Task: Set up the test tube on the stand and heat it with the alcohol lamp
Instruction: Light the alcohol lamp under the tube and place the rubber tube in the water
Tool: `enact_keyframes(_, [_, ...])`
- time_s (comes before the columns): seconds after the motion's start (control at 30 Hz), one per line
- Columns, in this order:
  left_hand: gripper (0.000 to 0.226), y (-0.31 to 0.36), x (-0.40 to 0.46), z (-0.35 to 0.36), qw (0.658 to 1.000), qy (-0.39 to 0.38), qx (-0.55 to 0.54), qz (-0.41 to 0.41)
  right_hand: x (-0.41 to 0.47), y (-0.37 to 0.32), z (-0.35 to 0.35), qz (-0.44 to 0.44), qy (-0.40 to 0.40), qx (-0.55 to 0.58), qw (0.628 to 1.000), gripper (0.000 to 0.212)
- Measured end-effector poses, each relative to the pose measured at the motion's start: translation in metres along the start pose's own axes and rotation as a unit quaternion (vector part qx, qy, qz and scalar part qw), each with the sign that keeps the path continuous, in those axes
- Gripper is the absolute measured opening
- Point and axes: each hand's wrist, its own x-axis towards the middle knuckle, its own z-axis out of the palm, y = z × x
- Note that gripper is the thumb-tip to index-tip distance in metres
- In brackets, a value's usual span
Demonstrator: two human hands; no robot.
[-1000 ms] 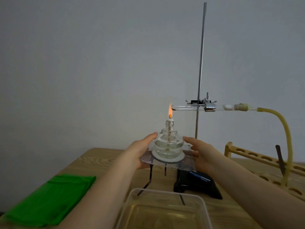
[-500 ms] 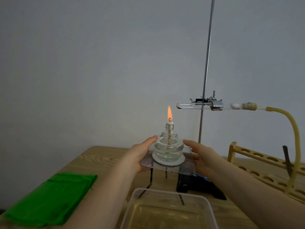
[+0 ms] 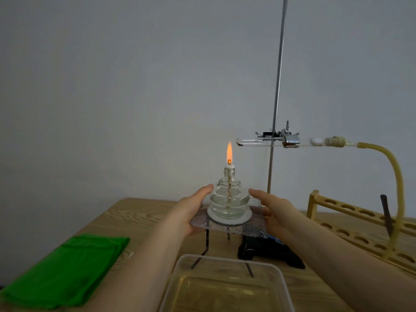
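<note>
— Where was the test tube (image 3: 261,144) relative to the flame (image 3: 229,152)?

— Clamped level on the stand (image 3: 277,113), long axis running left to right, closed end just right of the flame and slightly higher. The alcohol lamp (image 3: 229,197) sat on the wire mesh (image 3: 254,225) atop a tripod.

— And the hands?

— The left hand (image 3: 191,212) and right hand (image 3: 273,209) each gripped a mesh edge, fingers extended alongside the lamp. I'd judge the lamp needed shifting right; the right hand was nearer the tube.

Two forearms enter from the lower edge, both bare with no sleeve in view. The left hand (image 3: 190,212) and right hand (image 3: 275,210) wear no gloves, rings or watch
</note>
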Motion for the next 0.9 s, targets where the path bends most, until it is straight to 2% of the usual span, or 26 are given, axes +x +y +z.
enact_keyframes(0.23, [0.056, -0.001, -0.002, 0.003, 1.000, 0.008, 0.007, -0.006, 0.005, 0.001, -0.002, -0.008, 0.008, -0.002, 1.000, 0.081])
enact_keyframes(0.4, [0.059, -0.002, -0.003, 0.003, 1.000, 0.002, 0.008, -0.008, 0.003, 0.000, -0.003, -0.011, 0.009, -0.004, 1.000, 0.084])
enact_keyframes(0.53, [0.063, -0.002, -0.001, 0.001, 1.000, 0.002, 0.011, -0.009, -0.002, -0.002, -0.001, -0.006, 0.008, -0.008, 1.000, 0.076])
enact_keyframes(0.63, [0.068, -0.001, -0.001, 0.001, 0.999, 0.013, 0.041, -0.001, -0.008, -0.003, -0.002, 0.000, -0.001, -0.018, 1.000, 0.062])
enact_keyframes(0.7, [0.060, -0.001, -0.003, 0.000, 0.997, 0.034, 0.065, 0.015, -0.012, -0.004, -0.002, 0.005, -0.004, -0.021, 1.000, 0.057])
enact_keyframes(0.8, [0.041, -0.002, -0.008, 0.002, 0.993, 0.069, 0.084, 0.041, -0.016, -0.005, -0.002, 0.009, -0.001, -0.025, 1.000, 0.061])
enact_keyframes(0.9, [0.046, -0.003, -0.012, 0.002, 0.988, 0.074, 0.122, 0.056, -0.019, -0.005, 0.000, 0.007, 0.006, -0.029, 1.000, 0.065])
